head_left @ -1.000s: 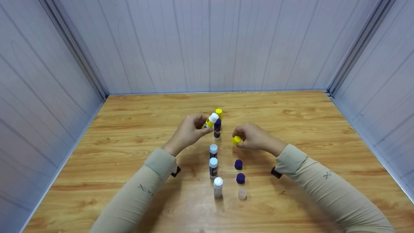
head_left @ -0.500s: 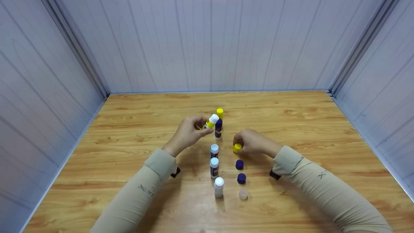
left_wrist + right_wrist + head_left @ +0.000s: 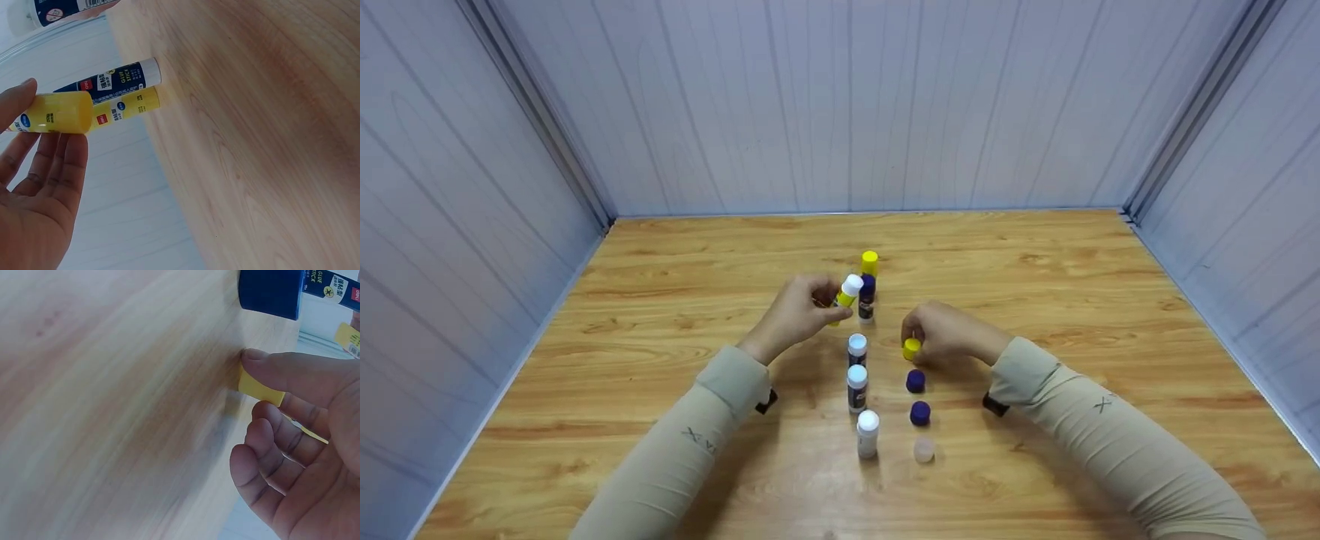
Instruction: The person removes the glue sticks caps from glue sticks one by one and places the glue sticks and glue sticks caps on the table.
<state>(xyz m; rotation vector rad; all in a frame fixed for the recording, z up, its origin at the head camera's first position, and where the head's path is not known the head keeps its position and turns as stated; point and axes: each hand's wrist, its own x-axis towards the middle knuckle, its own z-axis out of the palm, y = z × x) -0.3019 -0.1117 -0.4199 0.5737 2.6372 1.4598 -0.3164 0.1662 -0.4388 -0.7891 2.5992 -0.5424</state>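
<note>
Between thumb and fingers, my left hand (image 3: 797, 313) holds an uncapped yellow glue stick (image 3: 845, 300), tilted above the table with its white top up. The left wrist view shows the yellow base (image 3: 64, 112) of this stick. My right hand (image 3: 952, 330) pinches a yellow cap (image 3: 912, 348) at the tabletop, just beyond two dark blue caps (image 3: 915, 381). Thumb and index finger grip that cap in the right wrist view; whether it touches the wood is hard to tell. Uncapped glue sticks (image 3: 857, 388) stand upright in a column between my arms.
Behind the left hand stand a capped dark blue glue stick (image 3: 867, 300) and a capped yellow one (image 3: 870, 261). A clear cap (image 3: 923, 450) lies beside the nearest white glue stick (image 3: 868, 433). Pale panels (image 3: 847, 105) wall in the wooden table (image 3: 660, 255).
My right hand has moved down and towards me with the yellow cap, close to the blue caps. The glue stick in my left hand has dropped slightly and become more upright.
</note>
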